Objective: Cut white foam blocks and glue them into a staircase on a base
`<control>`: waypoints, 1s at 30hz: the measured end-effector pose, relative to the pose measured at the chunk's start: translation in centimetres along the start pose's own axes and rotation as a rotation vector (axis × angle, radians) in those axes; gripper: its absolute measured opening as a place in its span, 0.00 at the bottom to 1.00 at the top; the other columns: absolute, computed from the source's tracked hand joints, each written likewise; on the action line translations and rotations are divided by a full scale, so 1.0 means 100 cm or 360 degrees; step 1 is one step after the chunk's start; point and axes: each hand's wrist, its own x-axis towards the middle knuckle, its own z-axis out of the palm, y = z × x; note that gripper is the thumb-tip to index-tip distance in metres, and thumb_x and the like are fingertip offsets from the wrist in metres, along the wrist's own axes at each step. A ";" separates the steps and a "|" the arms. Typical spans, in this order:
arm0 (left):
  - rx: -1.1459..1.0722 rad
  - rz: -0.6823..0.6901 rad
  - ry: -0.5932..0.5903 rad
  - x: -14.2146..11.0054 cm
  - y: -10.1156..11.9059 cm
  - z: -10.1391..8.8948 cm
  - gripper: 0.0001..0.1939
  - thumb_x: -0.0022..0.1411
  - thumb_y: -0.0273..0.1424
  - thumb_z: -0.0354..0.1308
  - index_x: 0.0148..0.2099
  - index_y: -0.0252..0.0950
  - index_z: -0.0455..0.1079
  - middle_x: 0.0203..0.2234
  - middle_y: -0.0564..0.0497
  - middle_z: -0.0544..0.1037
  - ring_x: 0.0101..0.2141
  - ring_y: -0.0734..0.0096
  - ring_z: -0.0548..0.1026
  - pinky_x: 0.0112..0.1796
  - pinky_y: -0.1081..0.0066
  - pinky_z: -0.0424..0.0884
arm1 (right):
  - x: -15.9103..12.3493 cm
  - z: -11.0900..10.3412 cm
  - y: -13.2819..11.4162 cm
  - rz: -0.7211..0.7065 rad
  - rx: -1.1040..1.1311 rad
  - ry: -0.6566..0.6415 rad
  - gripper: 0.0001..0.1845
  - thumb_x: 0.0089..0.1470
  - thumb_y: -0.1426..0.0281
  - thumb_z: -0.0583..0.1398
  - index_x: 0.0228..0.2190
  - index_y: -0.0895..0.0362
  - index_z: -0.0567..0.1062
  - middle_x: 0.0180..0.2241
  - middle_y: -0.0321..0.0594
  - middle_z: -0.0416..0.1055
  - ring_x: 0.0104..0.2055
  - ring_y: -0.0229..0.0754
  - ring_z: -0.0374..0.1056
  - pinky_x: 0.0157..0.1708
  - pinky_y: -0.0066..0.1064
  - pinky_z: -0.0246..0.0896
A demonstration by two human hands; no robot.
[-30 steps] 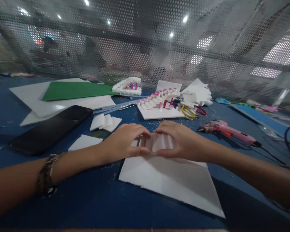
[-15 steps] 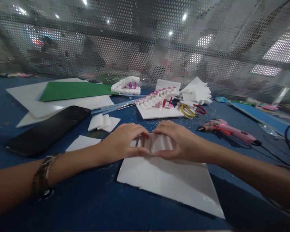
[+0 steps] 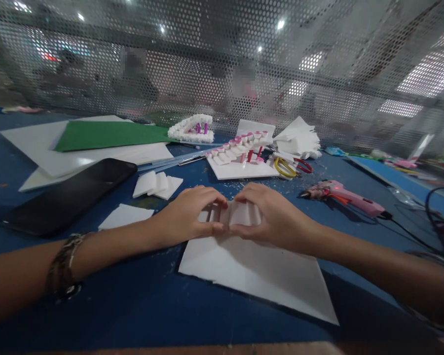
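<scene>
Both of my hands meet over the back part of a white foam board [image 3: 251, 271] lying on the blue table. Between them is a row of white foam pieces [image 3: 244, 214], stepped and set side by side. My left hand [image 3: 188, 212] curls its thumb and fingers round the left end of the row. Around the right end, my right hand [image 3: 281, 217] grips in the same way, thumb in front and fingers behind. The fingers hide part of the row, so how the pieces join is hard to see.
To the left lie a black phone [image 3: 74, 197], small foam squares [image 3: 147, 184] and a green sheet [image 3: 111, 135]. Behind my hands stands a white staircase model [image 3: 240, 170], with yellow-handled scissors [image 3: 284, 168] beside it. A pink glue gun [image 3: 355, 198] with its cable lies right.
The view has shifted slightly. My right thumb and fingers have edged left along the foam pieces, closer to my left hand. Both hands keep hold of the row.
</scene>
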 end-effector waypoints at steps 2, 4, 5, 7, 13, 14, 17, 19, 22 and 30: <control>-0.0016 -0.0005 0.0001 0.000 0.000 0.000 0.16 0.51 0.38 0.56 0.41 0.35 0.65 0.39 0.49 0.72 0.40 0.63 0.67 0.41 0.66 0.59 | -0.001 0.001 0.000 0.0011 -0.0005 0.0018 0.18 0.41 0.60 0.61 0.33 0.61 0.73 0.32 0.45 0.69 0.36 0.43 0.63 0.35 0.33 0.57; -0.0021 -0.0001 0.0003 0.000 0.000 0.000 0.16 0.51 0.38 0.56 0.41 0.35 0.65 0.39 0.49 0.72 0.40 0.64 0.67 0.41 0.66 0.59 | -0.001 0.002 -0.001 0.0015 -0.0019 0.0042 0.18 0.41 0.60 0.61 0.32 0.61 0.73 0.31 0.44 0.69 0.35 0.43 0.63 0.34 0.33 0.56; -0.0017 0.0005 0.0001 0.000 -0.001 0.000 0.16 0.51 0.38 0.56 0.41 0.34 0.65 0.39 0.49 0.72 0.40 0.64 0.67 0.41 0.66 0.59 | -0.001 0.002 -0.001 0.0013 -0.0028 0.0057 0.18 0.41 0.60 0.61 0.32 0.61 0.73 0.31 0.44 0.69 0.35 0.43 0.63 0.34 0.32 0.56; -0.0003 0.0019 0.0003 0.000 -0.001 0.000 0.16 0.52 0.38 0.56 0.41 0.35 0.65 0.39 0.49 0.72 0.39 0.64 0.67 0.41 0.66 0.59 | -0.001 0.002 -0.001 0.0016 -0.0029 0.0066 0.18 0.41 0.60 0.61 0.32 0.61 0.73 0.31 0.43 0.68 0.34 0.42 0.63 0.33 0.32 0.56; 0.0010 0.0029 -0.0006 0.000 -0.003 0.000 0.17 0.51 0.40 0.56 0.40 0.35 0.65 0.38 0.49 0.72 0.39 0.64 0.68 0.41 0.66 0.59 | 0.000 -0.001 -0.001 -0.0019 -0.0002 0.0026 0.17 0.40 0.62 0.62 0.31 0.62 0.72 0.31 0.43 0.69 0.36 0.41 0.63 0.34 0.31 0.56; 0.0011 0.0030 -0.0006 0.001 -0.003 0.000 0.17 0.51 0.40 0.56 0.40 0.35 0.65 0.38 0.49 0.72 0.39 0.64 0.68 0.41 0.66 0.59 | 0.000 -0.002 -0.001 -0.0042 0.0000 0.0013 0.17 0.40 0.63 0.62 0.31 0.62 0.72 0.32 0.43 0.69 0.36 0.42 0.63 0.34 0.31 0.56; 0.0006 0.0039 -0.0005 0.001 -0.003 0.000 0.17 0.51 0.41 0.56 0.40 0.36 0.65 0.38 0.50 0.72 0.38 0.64 0.68 0.42 0.65 0.58 | 0.001 -0.004 0.002 -0.0126 0.0013 -0.0021 0.17 0.40 0.63 0.62 0.32 0.62 0.71 0.33 0.44 0.69 0.38 0.42 0.63 0.36 0.33 0.57; -0.0005 0.0051 -0.0003 0.002 -0.004 0.000 0.18 0.51 0.42 0.56 0.40 0.36 0.65 0.37 0.50 0.72 0.38 0.64 0.68 0.42 0.65 0.57 | 0.002 -0.004 0.004 -0.0179 0.0019 -0.0035 0.17 0.40 0.63 0.61 0.32 0.61 0.70 0.33 0.45 0.68 0.38 0.43 0.63 0.37 0.34 0.57; -0.0014 0.0053 0.0002 0.002 -0.005 0.000 0.19 0.51 0.44 0.56 0.40 0.36 0.65 0.38 0.50 0.72 0.38 0.64 0.68 0.42 0.65 0.57 | 0.002 -0.003 0.006 -0.0234 0.0034 -0.0023 0.16 0.40 0.64 0.61 0.31 0.60 0.70 0.33 0.45 0.68 0.38 0.43 0.63 0.37 0.35 0.57; -0.0003 0.0048 -0.0010 0.002 -0.003 -0.002 0.19 0.51 0.44 0.57 0.40 0.35 0.65 0.36 0.51 0.72 0.37 0.65 0.68 0.41 0.66 0.57 | 0.002 -0.003 0.009 -0.0307 0.0036 -0.0030 0.15 0.41 0.65 0.60 0.32 0.61 0.70 0.32 0.44 0.67 0.38 0.43 0.62 0.38 0.34 0.57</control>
